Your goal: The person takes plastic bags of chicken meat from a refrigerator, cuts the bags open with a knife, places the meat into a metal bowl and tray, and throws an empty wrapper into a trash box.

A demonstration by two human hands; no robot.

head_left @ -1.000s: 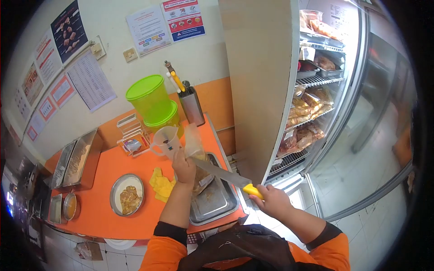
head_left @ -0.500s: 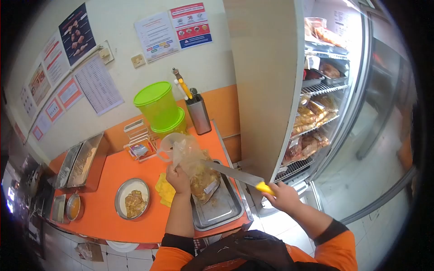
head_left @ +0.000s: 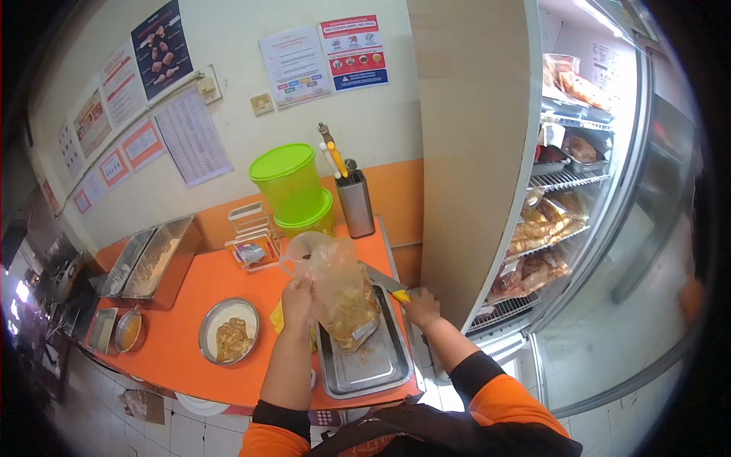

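- Red, white and blue rectangular paper poster (head_left: 355, 53): "NO COMPLAINT, NO", last word unclear
- Dark navy paper poster with meat pieces (head_left: 161, 50): heading too blurred
- White rectangular label (head_left: 365, 330) on clear plastic meat bag (head_left: 345, 291): print illegible

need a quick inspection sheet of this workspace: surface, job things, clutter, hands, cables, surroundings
Surface: orange table, bearing several containers.
Job's things: clear bag of food pieces over a metal tray; knife with yellow handle, blade partly hidden behind the bag.
Clutter: yellow cloth beside the tray; bowl of food pieces; stacked green-lidded tubs; knife block.
Grippers: left hand grips the bag near its top; right hand holds the knife handle.
Cables: nothing seen on the table.
Surroundings: fridge open, stocked with bagged food; posters on the wall.
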